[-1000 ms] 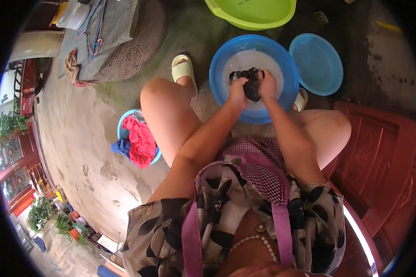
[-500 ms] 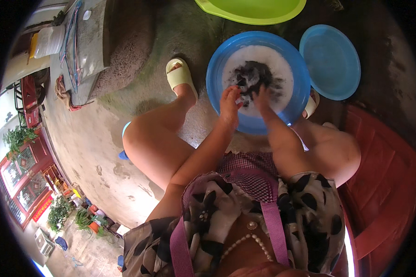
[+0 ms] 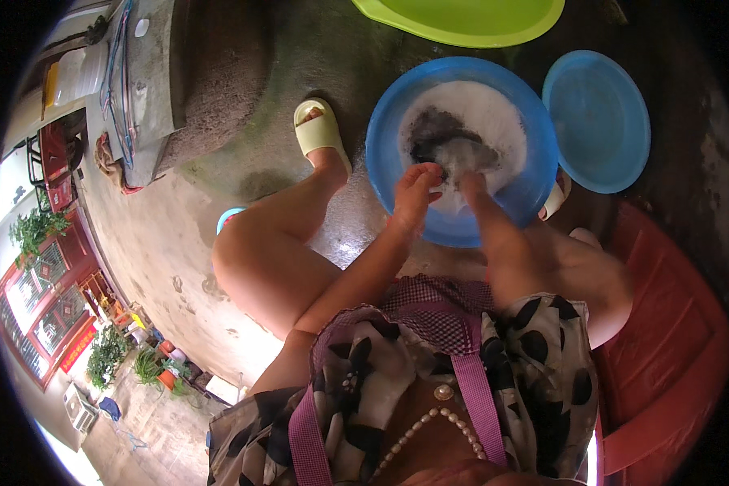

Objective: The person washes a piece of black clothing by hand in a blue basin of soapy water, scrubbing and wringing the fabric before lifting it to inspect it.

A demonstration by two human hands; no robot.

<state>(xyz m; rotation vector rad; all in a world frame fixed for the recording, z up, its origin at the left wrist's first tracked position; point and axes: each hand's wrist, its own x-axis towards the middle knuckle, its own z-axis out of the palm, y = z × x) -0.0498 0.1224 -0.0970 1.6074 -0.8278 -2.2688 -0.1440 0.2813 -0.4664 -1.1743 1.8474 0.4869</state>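
Note:
A round blue basin (image 3: 381, 174) holds white suds and a wet dark cloth (image 3: 431, 134), bunched and partly under foam. My left hand (image 3: 417, 193) is at the basin's near left side, its fingers curled at the near edge of the cloth. Beside it, my right hand (image 3: 471, 185) reaches down into the suds over the cloth. Foam and motion blur hide the right fingers, so their grip does not show.
A smaller blue basin (image 3: 598, 121) stands right of the large one. A yellow-green tub (image 3: 462, 28) is at the far edge. A red plastic surface (image 3: 664, 324) lies to my right. My slippered left foot (image 3: 322, 134) rests on the wet concrete floor (image 3: 259, 154).
The dark cloth has sunk lower and spread, with more grey foam over it. My right hand has moved nearer to me and deeper into the suds; the left stays close by.

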